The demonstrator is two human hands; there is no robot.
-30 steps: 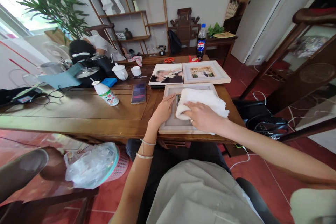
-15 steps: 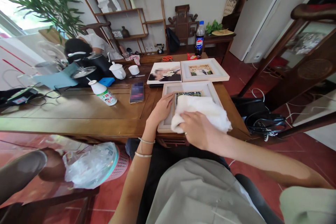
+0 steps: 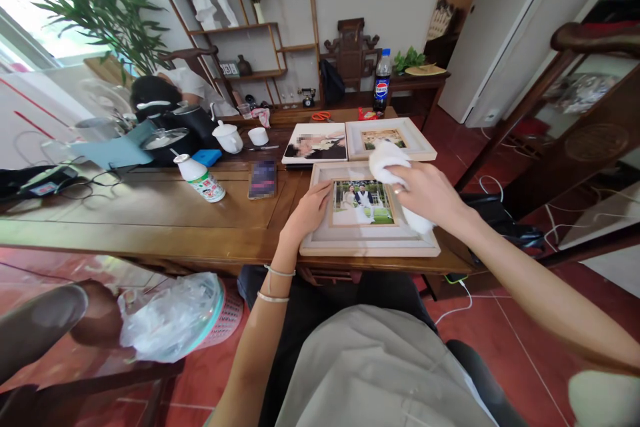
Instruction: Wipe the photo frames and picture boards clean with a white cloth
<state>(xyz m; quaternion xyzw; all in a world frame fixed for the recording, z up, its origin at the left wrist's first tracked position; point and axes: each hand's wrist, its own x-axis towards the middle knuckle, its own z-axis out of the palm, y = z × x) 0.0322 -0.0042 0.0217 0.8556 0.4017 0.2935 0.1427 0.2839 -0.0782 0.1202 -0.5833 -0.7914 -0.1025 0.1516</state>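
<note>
A white picture frame (image 3: 370, 249) lies flat on the wooden table before me, with a photo of two people in its middle. Along its left border rests my left hand (image 3: 306, 212), fingers stretched out flat and pressed against the frame. My right hand (image 3: 425, 190) is closed around a bunched white cloth (image 3: 390, 159) over the frame's upper right part. Part of the cloth hangs below that hand onto the right border. Just behind lie a second white frame (image 3: 423, 141), partly covered by the cloth, and a photo panel (image 3: 313, 155).
A phone (image 3: 263, 179) and a white drink bottle with a straw (image 3: 201, 179) lie and stand to the left. Farther back are a white teapot (image 3: 229, 137), a cup (image 3: 258, 137), orange scissors (image 3: 321, 117) and a cola bottle (image 3: 382, 83). A bagged basket (image 3: 225, 313) is on the floor.
My right hand has moved up and to the right with the cloth, uncovering the photo. My left hand stays on the frame's left border.
</note>
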